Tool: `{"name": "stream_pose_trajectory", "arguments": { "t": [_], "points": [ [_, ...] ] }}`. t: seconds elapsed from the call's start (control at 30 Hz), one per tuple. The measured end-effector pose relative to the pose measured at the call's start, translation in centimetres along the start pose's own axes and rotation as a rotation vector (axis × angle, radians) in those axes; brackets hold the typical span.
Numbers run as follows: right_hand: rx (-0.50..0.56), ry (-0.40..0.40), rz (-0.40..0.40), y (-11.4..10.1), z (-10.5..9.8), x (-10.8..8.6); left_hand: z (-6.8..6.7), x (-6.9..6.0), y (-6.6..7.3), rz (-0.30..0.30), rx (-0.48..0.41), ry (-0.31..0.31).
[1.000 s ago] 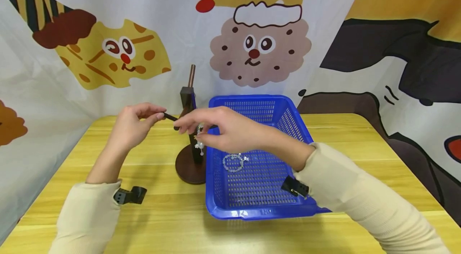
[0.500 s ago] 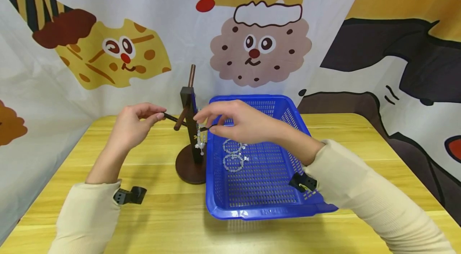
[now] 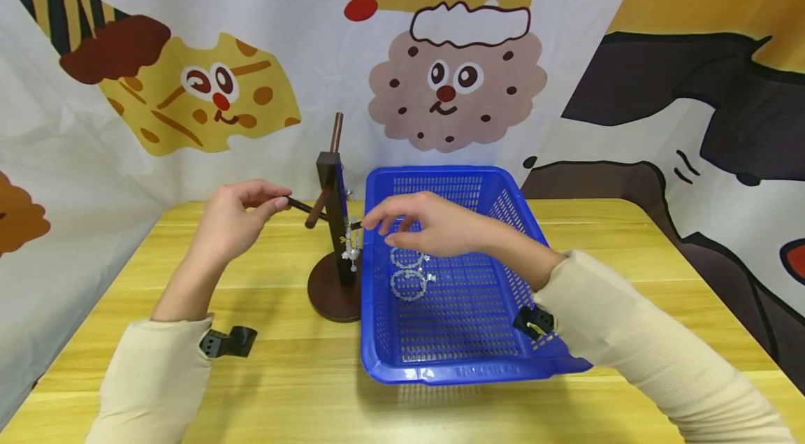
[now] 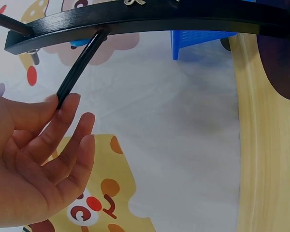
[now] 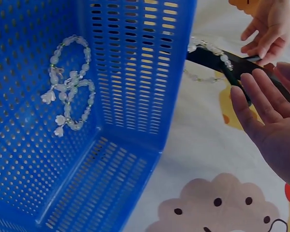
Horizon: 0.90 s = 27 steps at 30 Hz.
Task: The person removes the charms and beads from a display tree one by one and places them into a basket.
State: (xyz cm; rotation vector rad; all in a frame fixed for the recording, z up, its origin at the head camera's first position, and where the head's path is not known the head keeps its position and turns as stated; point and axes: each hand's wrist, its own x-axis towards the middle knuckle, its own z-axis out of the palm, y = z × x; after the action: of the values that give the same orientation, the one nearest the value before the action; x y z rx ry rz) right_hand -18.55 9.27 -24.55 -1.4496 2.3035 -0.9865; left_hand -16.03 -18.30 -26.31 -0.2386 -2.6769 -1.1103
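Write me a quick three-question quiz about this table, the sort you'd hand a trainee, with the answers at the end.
1. How many bracelets lie in the blue basket?
2. True or false: the left hand is pinching a bracelet.
3. Choose one: the base of the dark stand is
A) square
B) round
C) triangular

Key:
1. Two.
2. False; it pinches a peg of the stand.
3. B.

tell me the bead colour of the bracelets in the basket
Mostly whitish and translucent; the bracelets in the basket show best in the right wrist view.
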Motion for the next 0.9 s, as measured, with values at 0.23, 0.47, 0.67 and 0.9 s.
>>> {"name": "stream_pose_trajectory", "arguments": {
  "t": [0.23,0.47,0.67,0.9],
  "points": [
    [0.054,-0.085,0.023,0.7,0.7,0.0,0.0,0.0,-0.1,0.008,0.003,0.004],
    [0.049,-0.161,0.055,1.2,1.5,0.3,0.1,0.0,-0.1,0.009,0.004,0.004],
    [0.013,-0.183,0.058,1.8,2.2,0.6,0.0,-0.1,-0.1,0.006,0.006,0.004],
    [-0.007,-0.187,0.054,2.5,2.9,1.0,0.0,-0.1,-0.1,-0.002,0.005,0.000]
  ]
}}
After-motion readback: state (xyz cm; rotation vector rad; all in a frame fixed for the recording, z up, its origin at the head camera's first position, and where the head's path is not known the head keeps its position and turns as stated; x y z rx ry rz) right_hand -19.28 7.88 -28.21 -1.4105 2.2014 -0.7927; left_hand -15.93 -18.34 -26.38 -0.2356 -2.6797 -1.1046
